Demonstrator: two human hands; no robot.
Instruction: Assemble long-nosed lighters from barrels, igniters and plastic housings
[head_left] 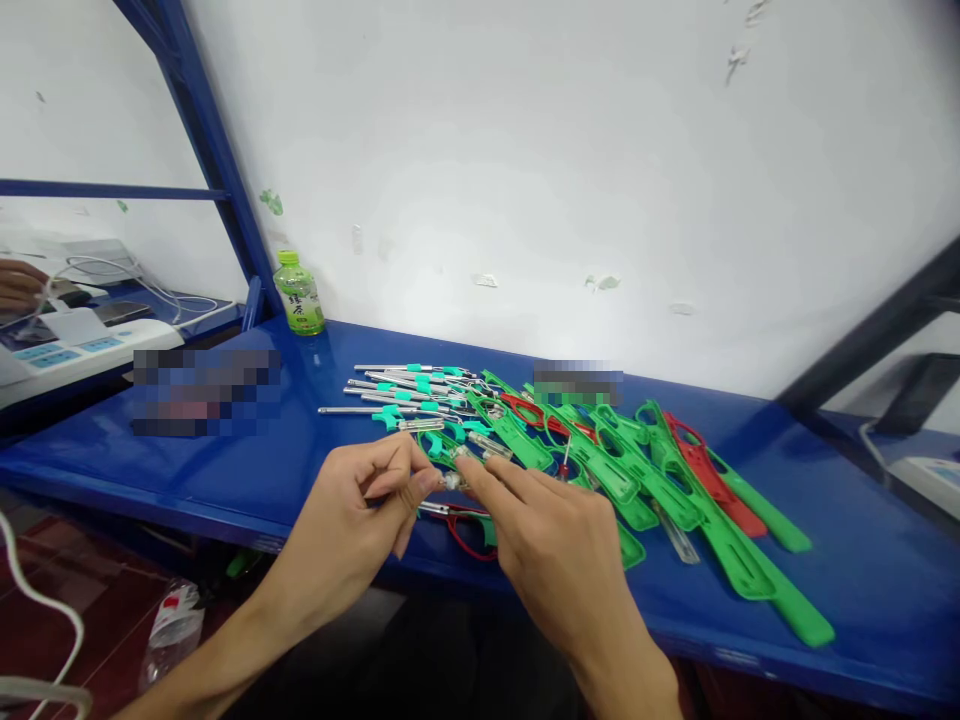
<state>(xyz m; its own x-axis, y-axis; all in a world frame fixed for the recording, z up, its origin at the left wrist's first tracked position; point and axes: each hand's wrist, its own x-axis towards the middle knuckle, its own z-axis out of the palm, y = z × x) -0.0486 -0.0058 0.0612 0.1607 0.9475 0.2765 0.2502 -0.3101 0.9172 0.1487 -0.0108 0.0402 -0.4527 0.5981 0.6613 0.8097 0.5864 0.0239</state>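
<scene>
My left hand (356,510) is closed in a pinch, thumb against fingers, at the near end of a small clear plastic part (452,481) with a whitish tip. From the other side, the fingers of my right hand (551,525) close over the same part and hide most of it. Just beyond my fingers lie metal lighter tubes (397,395) with teal triggers, and clear tanks (489,444). Green lighter shell halves (660,475) spread out to the right of my right hand. Below my fingertips sits a red-and-green piece (471,535) with a metal rod.
A green drink bottle (298,295) stands at the back left against the wall. Red shells (712,475) and a red screwdriver (564,465) lie among the green ones. A power strip (90,350) is at the left; another person's hand (21,287) shows there. Blue posts flank the table (225,475).
</scene>
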